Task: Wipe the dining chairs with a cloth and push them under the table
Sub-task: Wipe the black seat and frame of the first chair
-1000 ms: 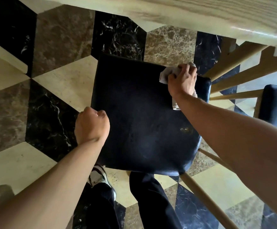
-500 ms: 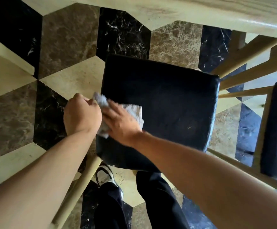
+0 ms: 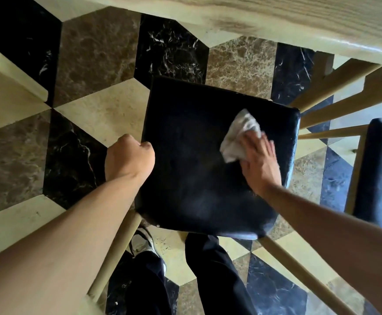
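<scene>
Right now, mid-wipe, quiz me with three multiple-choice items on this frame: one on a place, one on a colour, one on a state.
1. Where is the cloth?
A. on the floor
B. on the chair seat, towards its right side
C. on the table

2. What colour is the seat?
A. black
B. red
C. white

3. What is the left hand doing?
A. lying flat on the table
B. holding the cloth
C. curled at the seat's left edge

Key: 1 B, the right hand presses it there; 2 A, the padding is black; 3 C, its knuckles are bent at that edge.

seat (image 3: 199, 169): black leather, slight sheen | cloth (image 3: 237, 137): crumpled fabric | floor (image 3: 94, 57): polished marble | table (image 3: 299, 21): grained wood
</scene>
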### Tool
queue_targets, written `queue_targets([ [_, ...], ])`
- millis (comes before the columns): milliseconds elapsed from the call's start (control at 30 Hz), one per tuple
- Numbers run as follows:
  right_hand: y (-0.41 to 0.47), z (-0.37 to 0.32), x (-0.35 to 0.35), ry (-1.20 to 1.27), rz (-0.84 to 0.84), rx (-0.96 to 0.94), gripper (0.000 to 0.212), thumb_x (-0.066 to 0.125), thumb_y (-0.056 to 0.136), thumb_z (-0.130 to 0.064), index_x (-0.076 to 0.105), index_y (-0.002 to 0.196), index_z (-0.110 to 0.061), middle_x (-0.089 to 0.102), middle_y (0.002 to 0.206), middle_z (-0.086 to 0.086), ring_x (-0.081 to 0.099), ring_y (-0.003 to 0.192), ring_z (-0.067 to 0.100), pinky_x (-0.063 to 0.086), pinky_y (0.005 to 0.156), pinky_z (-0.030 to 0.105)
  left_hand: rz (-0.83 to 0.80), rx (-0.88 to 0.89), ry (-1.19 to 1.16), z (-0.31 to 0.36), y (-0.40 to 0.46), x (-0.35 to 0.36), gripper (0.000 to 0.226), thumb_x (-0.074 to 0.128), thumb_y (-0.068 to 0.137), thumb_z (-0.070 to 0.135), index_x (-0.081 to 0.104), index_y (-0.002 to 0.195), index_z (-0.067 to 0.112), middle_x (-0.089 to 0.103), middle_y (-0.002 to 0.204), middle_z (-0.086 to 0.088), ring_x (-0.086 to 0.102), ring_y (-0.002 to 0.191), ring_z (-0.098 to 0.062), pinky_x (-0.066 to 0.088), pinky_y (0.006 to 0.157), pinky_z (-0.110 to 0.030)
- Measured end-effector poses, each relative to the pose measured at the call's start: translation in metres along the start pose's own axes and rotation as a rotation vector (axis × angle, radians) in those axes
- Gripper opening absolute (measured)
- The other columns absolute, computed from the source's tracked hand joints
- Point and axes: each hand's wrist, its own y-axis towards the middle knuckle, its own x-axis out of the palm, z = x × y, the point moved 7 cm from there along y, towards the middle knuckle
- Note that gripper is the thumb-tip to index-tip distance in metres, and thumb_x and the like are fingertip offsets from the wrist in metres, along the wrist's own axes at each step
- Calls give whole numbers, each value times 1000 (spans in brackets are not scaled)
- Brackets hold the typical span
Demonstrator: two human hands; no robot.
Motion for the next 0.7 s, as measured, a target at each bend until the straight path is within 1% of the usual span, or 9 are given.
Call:
queue_targets([
  [100, 51, 6, -8, 101, 100, 285, 61, 49, 96, -27, 31, 154, -23, 22, 163, 2, 11, 151, 38, 23, 120, 54, -8, 25, 4, 3, 1, 5, 27, 48, 95, 32, 62, 101, 9, 67, 97, -10, 65, 88, -31, 56, 78, -41],
  [167, 70, -21, 1, 151, 128, 338, 61, 52, 97, -30, 32, 154, -20, 23, 164, 3, 7, 152, 41, 18, 122, 51, 6, 36, 2, 4, 2, 4, 26, 48, 95, 31, 62, 99, 9, 66, 94, -10, 64, 86, -31, 54, 75, -39],
  [200, 73, -42, 6, 154, 134, 294, 62, 53, 96, -29, 34, 153, -19, 25, 163, 5, 8, 151, 43, 18, 122, 52, 20, 40, 1, 4, 3, 3, 24, 48, 95, 30, 61, 95, 10, 64, 88, -8, 63, 81, -29, 52, 73, -37],
  [300, 52, -121, 34, 152, 57, -54, 60, 59, 92, -25, 43, 149, -16, 34, 159, 5, 14, 149, 45, 26, 118, 56, 72, 46, -3, 5, 1, -4, 21, 48, 94, 22, 55, 77, 12, 53, 69, 1, 55, 66, -23, 45, 69, -34],
  [367, 12, -167, 62, 152, -47, -287, 59, 60, 92, -23, 45, 148, -19, 35, 158, 3, 15, 149, 44, 29, 118, 57, 98, 57, -16, 5, 0, -10, 20, 48, 94, 23, 52, 76, 15, 56, 74, 0, 59, 80, -31, 51, 78, -38],
  [433, -39, -195, 85, 130, -151, -455, 59, 54, 95, -22, 40, 152, -22, 33, 160, 2, 13, 151, 41, 24, 120, 55, 114, 79, -12, 6, 0, -12, 16, 48, 93, 24, 55, 82, 15, 63, 87, -8, 61, 91, -34, 52, 84, -40],
  [533, -109, -199, 105, 72, -256, -676, 59, 45, 96, -17, 35, 154, -22, 29, 163, 0, 6, 154, 35, 10, 123, 51, 115, 104, 12, 6, 1, -12, 16, 49, 93, 24, 56, 81, 15, 59, 82, -6, 59, 87, -32, 51, 81, -38],
  [633, -155, -185, 108, -63, -321, -904, 58, 53, 91, -14, 46, 148, -23, 35, 160, -4, 11, 153, 32, 14, 124, 45, 80, 84, 15, 3, 0, -8, 22, 49, 93, 24, 50, 72, 20, 50, 70, 3, 60, 87, -33, 53, 83, -41],
  [700, -152, -179, 110, -138, -352, -992, 57, 53, 89, -15, 50, 145, -24, 39, 158, -6, 15, 152, 31, 10, 124, 43, 62, 75, 1, 3, -2, -5, 22, 49, 93, 25, 50, 71, 22, 51, 71, 6, 61, 85, -31, 53, 81, -40],
])
